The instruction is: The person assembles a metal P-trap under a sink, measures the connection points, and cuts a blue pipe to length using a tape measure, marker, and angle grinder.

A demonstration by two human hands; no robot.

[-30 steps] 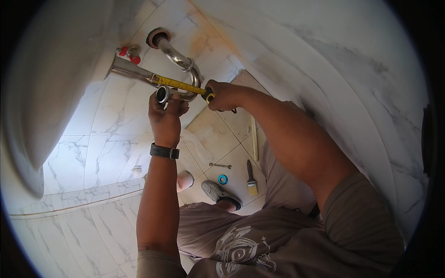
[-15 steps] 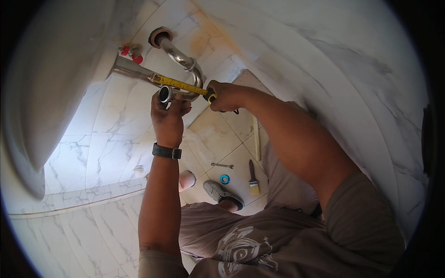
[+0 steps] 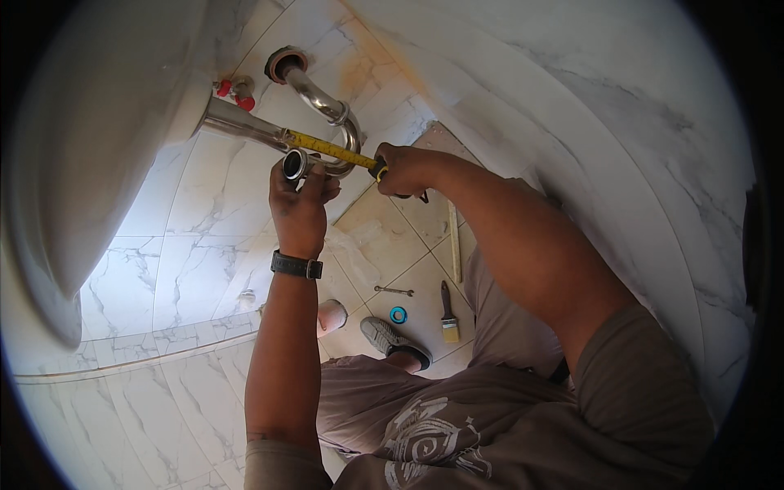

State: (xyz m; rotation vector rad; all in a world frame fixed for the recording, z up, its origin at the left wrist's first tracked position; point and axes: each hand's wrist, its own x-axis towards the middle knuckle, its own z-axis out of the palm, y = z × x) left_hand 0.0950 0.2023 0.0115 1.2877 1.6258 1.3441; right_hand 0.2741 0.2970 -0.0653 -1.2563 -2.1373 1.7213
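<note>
My left hand (image 3: 299,216) is closed around the lower bend of a chrome P-trap (image 3: 353,131), just behind its open round end. From there the trap curves up and back to a hole in the tiled wall. My right hand (image 3: 406,169) grips a tape measure (image 3: 331,149), its case mostly hidden by the fingers. The yellow blade is drawn out to the left, crossing in front of the trap. Its tip lies at the lower end of a straight chrome tailpipe (image 3: 243,122), which comes down from the white basin.
The white basin (image 3: 98,147) fills the left side. Behind the tailpipe is a valve with red handles (image 3: 244,103). A wrench (image 3: 394,291), a roll of blue tape (image 3: 398,315) and a paintbrush (image 3: 448,314) lie on the floor by my shoe. A marbled surface (image 3: 604,122) curves along the right.
My right hand and the tape measure have shifted slightly right, and the blade's tip has slid toward the tailpipe's lower end. My left hand keeps its hold on the trap.
</note>
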